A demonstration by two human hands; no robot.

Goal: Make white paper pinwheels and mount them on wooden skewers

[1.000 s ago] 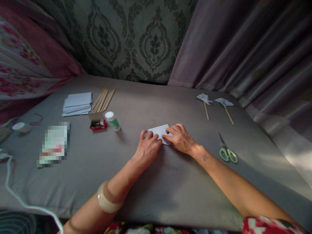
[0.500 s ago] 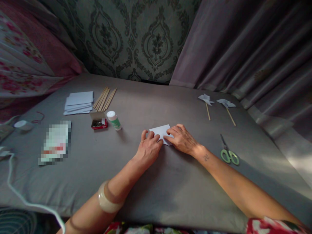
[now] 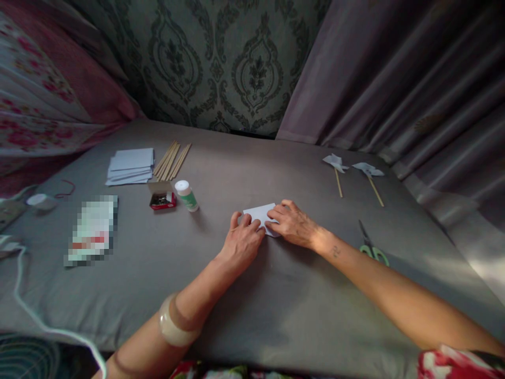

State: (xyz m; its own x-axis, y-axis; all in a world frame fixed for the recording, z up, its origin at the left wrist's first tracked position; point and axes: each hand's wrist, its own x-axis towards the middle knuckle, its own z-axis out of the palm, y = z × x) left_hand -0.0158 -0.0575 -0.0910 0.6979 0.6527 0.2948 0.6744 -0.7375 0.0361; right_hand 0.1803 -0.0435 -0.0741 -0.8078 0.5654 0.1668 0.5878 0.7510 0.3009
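A folded sheet of white paper (image 3: 260, 212) lies flat on the grey cloth in front of me, its near edge creased. My left hand (image 3: 245, 238) grips the paper's near left side, fingers curled and thumb at the fold. From the right, my right hand (image 3: 294, 223) presses on the other side with bent fingers, its thumb close to the left one. Parts of the paper are hidden under both hands. Green-handled scissors (image 3: 373, 250) lie to the right, partly covered by my right forearm.
At the back left are a stack of white paper (image 3: 130, 166) and several wooden sticks (image 3: 172, 160). A red box of small metal pieces (image 3: 162, 201) stands beside a white-and-green glue bottle (image 3: 187, 196). Two paper pinwheels (image 3: 335, 162) lie back right. A white cable (image 3: 39, 321) runs along the left.
My right hand has shifted slightly left over the paper, and its forearm now covers part of the scissors' handles. The paper stays nearly in place under both hands.
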